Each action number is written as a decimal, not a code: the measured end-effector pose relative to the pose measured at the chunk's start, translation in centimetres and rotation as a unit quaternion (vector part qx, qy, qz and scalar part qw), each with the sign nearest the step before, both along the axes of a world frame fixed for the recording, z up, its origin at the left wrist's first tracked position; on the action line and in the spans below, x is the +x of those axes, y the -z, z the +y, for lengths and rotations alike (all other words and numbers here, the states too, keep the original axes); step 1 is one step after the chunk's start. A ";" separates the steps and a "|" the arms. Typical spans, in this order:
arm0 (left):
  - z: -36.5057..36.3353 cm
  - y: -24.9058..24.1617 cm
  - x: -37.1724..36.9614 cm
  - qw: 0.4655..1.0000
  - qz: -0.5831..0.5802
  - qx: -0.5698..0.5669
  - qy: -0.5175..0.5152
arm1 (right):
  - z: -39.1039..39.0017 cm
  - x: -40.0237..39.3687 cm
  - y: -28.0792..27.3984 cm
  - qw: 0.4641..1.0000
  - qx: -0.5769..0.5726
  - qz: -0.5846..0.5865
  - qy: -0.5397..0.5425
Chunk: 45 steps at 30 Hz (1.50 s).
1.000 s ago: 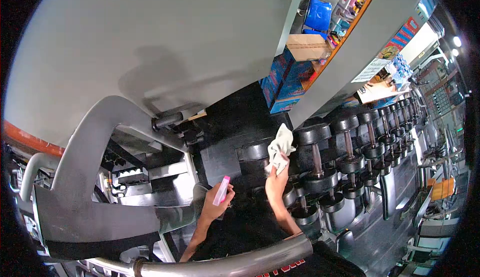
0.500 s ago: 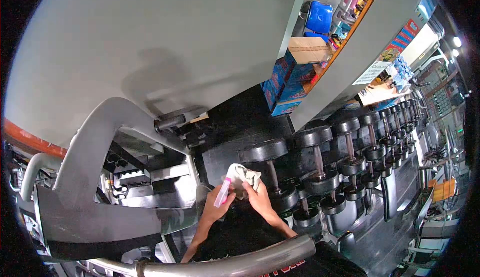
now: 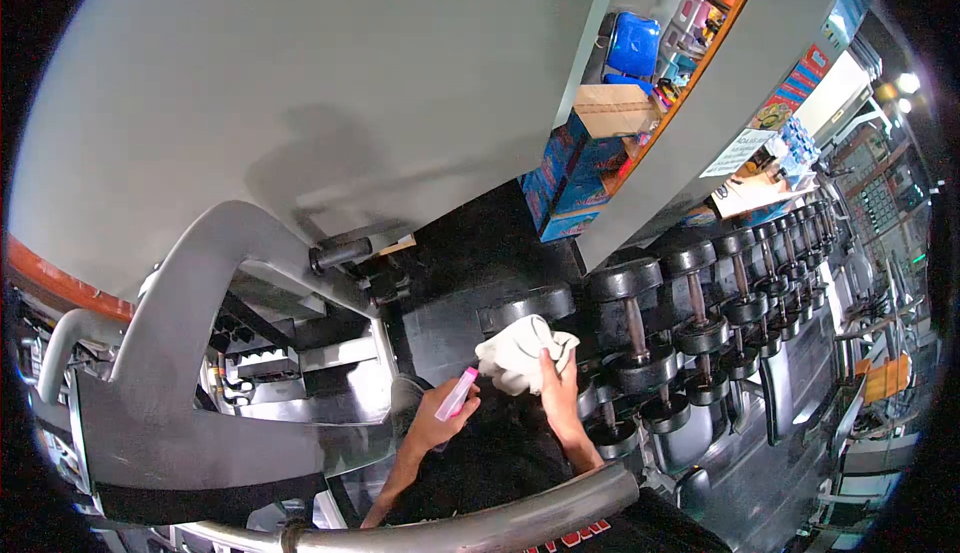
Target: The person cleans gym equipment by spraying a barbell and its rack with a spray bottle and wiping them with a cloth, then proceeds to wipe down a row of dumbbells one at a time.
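My left hand (image 3: 437, 419) is closed around a small clear spray bottle (image 3: 456, 397) with a pink top, which tilts up to the right. In my right hand (image 3: 561, 405) is a crumpled white cloth (image 3: 524, 353) with a dark line on it, gripped between thumb and fingers. The cloth hangs to the left of the hand, in front of the nearest dumbbell (image 3: 527, 305) and partly hiding it. A gap separates the bottle from the cloth.
A long row of black dumbbells (image 3: 642, 365) runs away to the right. A grey machine frame (image 3: 150, 353) stands on the left, and a metal bar (image 3: 470, 523) crosses below my arms. Blue boxes (image 3: 570, 175) are stacked by the grey wall (image 3: 300, 73).
My right hand has moved right with the cloth, away from my left hand. The cloth now spreads wider. The bottle has shifted slightly right and tilts more.
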State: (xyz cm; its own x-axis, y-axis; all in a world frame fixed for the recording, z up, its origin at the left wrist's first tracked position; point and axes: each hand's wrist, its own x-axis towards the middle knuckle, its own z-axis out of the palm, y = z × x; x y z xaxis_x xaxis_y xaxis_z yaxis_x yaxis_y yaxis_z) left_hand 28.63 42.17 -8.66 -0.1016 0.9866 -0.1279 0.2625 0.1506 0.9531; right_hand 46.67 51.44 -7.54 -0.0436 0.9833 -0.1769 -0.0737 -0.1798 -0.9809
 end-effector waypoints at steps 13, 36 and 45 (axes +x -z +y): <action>0.7 0.2 0.6 0.997 -0.047 -0.044 0.045 | 1.0 4.9 -0.7 0.997 -0.004 0.023 0.075; 2.3 1.8 5.5 0.988 0.070 -0.015 0.138 | 0.1 14.0 -2.2 0.953 0.051 -0.093 0.284; 2.5 2.0 6.5 0.994 0.072 -0.031 0.082 | 2.4 13.6 -1.4 0.975 0.063 -0.092 0.193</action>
State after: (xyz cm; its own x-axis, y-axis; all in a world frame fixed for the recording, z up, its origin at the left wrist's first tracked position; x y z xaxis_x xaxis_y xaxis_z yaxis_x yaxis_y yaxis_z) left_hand 35.18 44.66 -10.66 0.0384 0.9820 -0.1851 0.4216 0.1520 0.8939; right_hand 60.26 53.81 -6.16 0.3547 0.9347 -0.0240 0.0672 -0.0511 -0.9964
